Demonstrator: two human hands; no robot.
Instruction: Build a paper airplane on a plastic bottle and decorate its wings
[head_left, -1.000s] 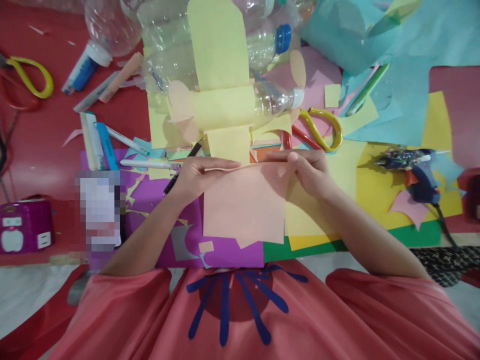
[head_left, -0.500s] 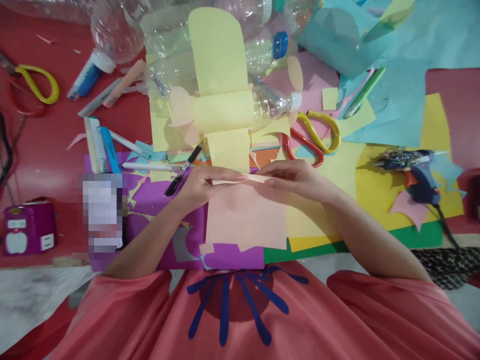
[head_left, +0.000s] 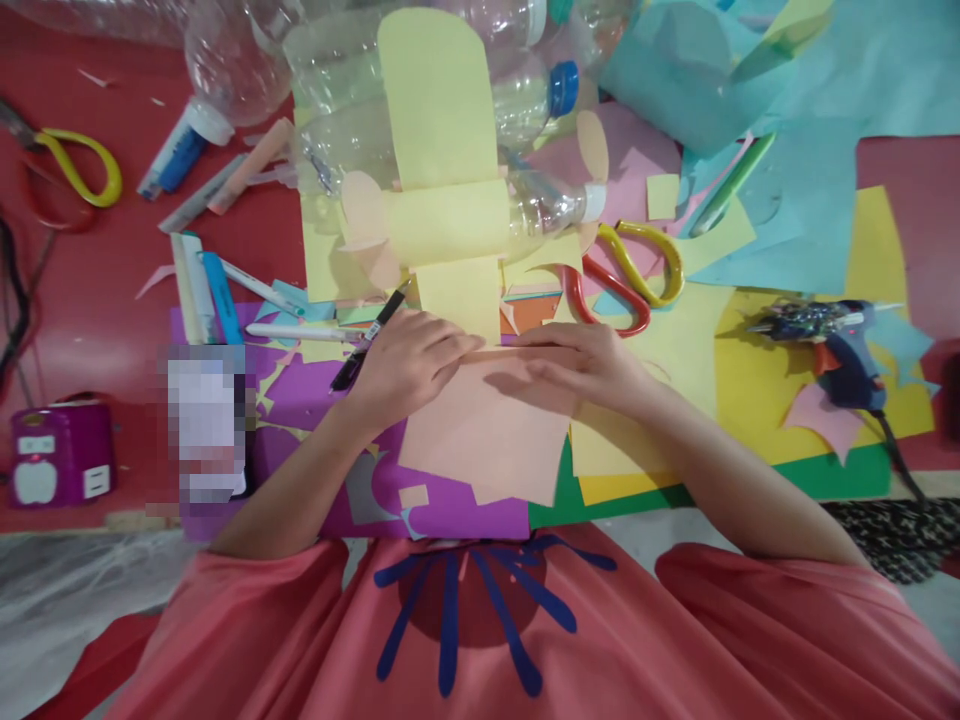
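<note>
A peach sheet of paper (head_left: 487,435) lies before me, its far edge folded over. My left hand (head_left: 411,365) is palm down at the far left corner, fingers bent and pressed on that edge. At the far right corner, my right hand (head_left: 589,362) has its fingers along the fold and its thumb on the near side, with the paper's edge between. Under the left hand's side lies a black pen (head_left: 375,335). Just beyond both hands is a yellow paper piece (head_left: 442,220) with a rounded far end, wrapped around a clear plastic bottle (head_left: 544,200).
Scissors with yellow and red handles (head_left: 641,265) lie beyond my right hand. A glue gun (head_left: 847,355) rests on yellow paper at the right. Several markers (head_left: 217,295) and a blurred-out phone (head_left: 206,425) are at the left. More plastic bottles (head_left: 337,60) fill the back.
The peach sheet has turned slightly, its near edge shifting left. My left hand has rolled palm down over the folded edge; my right thumb has moved a little off the fold.
</note>
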